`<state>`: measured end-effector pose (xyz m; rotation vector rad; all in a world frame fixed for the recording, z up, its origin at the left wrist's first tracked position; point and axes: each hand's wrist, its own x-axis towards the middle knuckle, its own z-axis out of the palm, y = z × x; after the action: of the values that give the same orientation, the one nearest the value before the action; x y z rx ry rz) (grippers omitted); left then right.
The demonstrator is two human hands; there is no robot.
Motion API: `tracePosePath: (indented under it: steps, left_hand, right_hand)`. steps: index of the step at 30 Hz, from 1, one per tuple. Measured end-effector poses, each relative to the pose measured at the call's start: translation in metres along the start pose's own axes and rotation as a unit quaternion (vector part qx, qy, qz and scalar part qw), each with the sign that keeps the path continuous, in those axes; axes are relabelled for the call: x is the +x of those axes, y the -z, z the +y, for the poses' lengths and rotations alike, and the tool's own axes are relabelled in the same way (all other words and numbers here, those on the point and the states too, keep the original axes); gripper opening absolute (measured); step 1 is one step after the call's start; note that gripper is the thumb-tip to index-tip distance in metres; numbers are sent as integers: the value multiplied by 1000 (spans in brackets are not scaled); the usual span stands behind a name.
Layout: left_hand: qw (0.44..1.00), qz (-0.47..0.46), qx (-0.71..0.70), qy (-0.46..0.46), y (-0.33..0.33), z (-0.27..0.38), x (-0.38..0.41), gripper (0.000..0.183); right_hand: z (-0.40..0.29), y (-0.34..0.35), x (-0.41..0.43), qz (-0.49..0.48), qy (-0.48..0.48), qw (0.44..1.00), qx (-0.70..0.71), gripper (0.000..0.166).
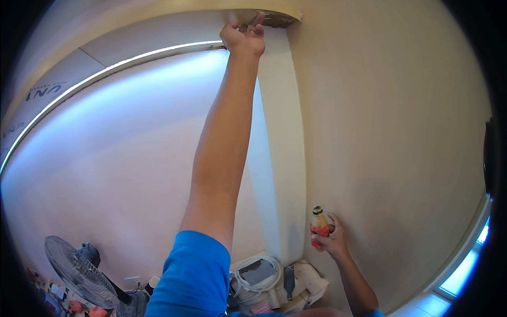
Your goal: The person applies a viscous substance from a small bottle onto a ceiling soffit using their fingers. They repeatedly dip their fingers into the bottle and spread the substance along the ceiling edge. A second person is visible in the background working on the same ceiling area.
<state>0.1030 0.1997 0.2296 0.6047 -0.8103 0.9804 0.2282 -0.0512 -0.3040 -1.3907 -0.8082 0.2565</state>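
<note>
My left hand [244, 36] is raised high overhead at the end of my outstretched arm. Its fingers touch the underside panel [194, 25] of a curved ledge, close to a brown, rough bare patch [279, 20] at the corner. Some fingers are bent, and whether they pinch the panel's edge is unclear. Lower down on the right, my right hand [333, 239] holds a small plastic bottle [319, 228] with a red wrapper. The bottle stands nearly upright, its dark-rimmed neck pointing up, beside the beige wall [376, 119].
A lit strip [138, 54] runs under the ledge. Below stand a pedestal fan [79, 269], a coil of white cable [277, 273], a dark bottle [289, 281] and a worn pale box [313, 279]. Several loose items lie at lower left. A bright opening [459, 273] shows at lower right.
</note>
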Motion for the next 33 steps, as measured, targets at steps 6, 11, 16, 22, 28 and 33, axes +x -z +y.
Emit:
tracePosePath:
  steps: [6,11,16,22,28,33]
  left_hand:
    - [999,-4,36,-26,12,-17,-25,53]
    - [999,31,5,-14,20,9,4,52]
    - [999,-45,-14,-16,0,3,-29,57]
    - [996,-64,25,-54,8,11,-28,64]
    - [996,-77,9,-53,-34,-9,-50,69]
    - [991,-90,90,-37,-8,-18,-48,73]
  right_hand:
    - [-10,11,-16,15,-31,999,-24,106]
    - [-18,5,-24,7,-7,1000,-7,105]
    - [-18,-2,-30,17,-22,1000,11,104]
    - [-16,-2,-32,11,-1,1000,4,101]
    - [-11,-3,-30,0,10,1000,10,101]
    - [-12,-2,-31,10,-6,1000,21,101]
